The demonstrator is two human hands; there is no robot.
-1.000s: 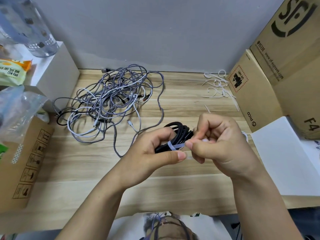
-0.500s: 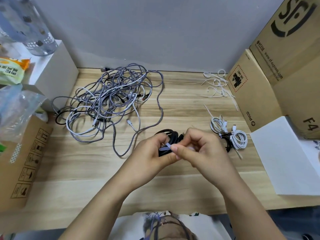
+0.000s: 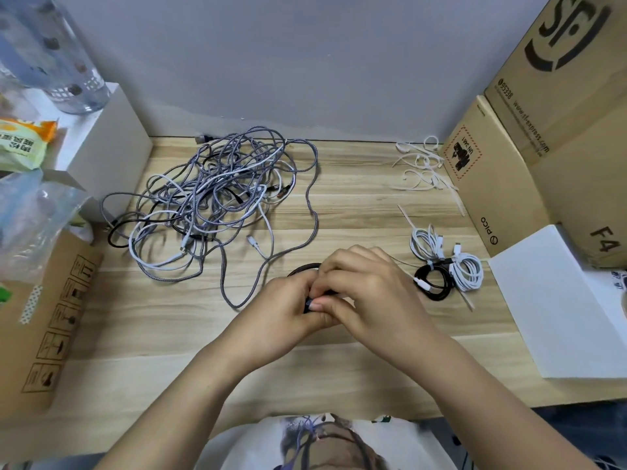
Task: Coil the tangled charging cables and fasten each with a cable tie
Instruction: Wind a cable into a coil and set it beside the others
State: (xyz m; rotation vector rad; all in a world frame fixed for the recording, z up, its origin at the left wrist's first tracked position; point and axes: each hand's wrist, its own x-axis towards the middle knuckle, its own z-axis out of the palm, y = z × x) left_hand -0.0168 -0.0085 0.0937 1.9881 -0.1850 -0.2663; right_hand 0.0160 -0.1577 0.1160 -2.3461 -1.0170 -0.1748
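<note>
Both hands curl tightly together around a coiled black cable (image 3: 302,270), the left hand (image 3: 285,310) and right hand (image 3: 369,293) pinching it low over the wooden desk (image 3: 142,334), mostly hiding it. Just right lie three tied coils (image 3: 444,266). Farther back sprawl the tangled cables (image 3: 217,198) and loose cable ties (image 3: 424,167).

Single head-worn wide-angle view, looking forward and down onto wooden desk (image 3: 339,374); close over its near edge, facing grey wall (image 3: 305,62) behind desk.
</note>
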